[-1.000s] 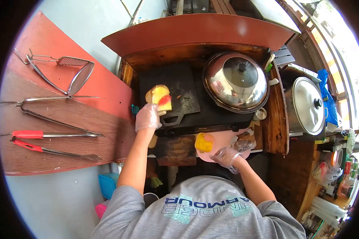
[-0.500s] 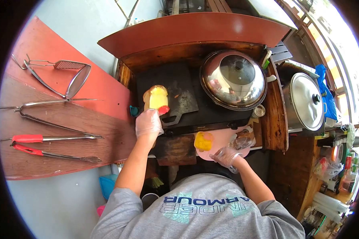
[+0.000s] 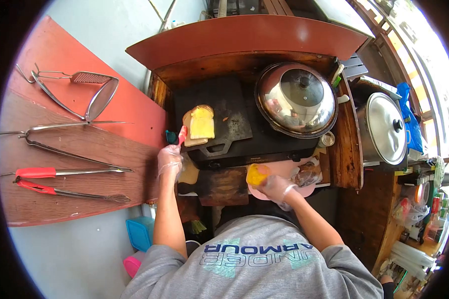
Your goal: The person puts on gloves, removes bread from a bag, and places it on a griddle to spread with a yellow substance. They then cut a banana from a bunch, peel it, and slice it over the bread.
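In a clear plastic glove, my left hand point(image 3: 169, 159) is closed around a red utensil, perhaps a spatula point(image 3: 182, 134), held upright at the left edge of the bread. The bread slices point(image 3: 202, 123), the top one coated yellow, lie overlapped on a black griddle plate point(image 3: 234, 119). My right hand point(image 3: 277, 189), also gloved, has its fingers on the near right side of a small yellow tub point(image 3: 257, 174), apparently of margarine. The tub is at the left part of a pink board point(image 3: 284, 167).
A domed lidded pan point(image 3: 297, 99) stands right of the griddle plate. Tongs point(image 3: 75, 172) and a grater point(image 3: 87, 78) lie on the left wooden counter point(image 3: 85, 147). A large lidded pot point(image 3: 384, 129) is far right. A wrapped brown item point(image 3: 307, 174) rests on the board.
My left hand has drawn the red utensil leftward off the bread and raised its tip. My right hand has moved up and left onto the yellow tub.
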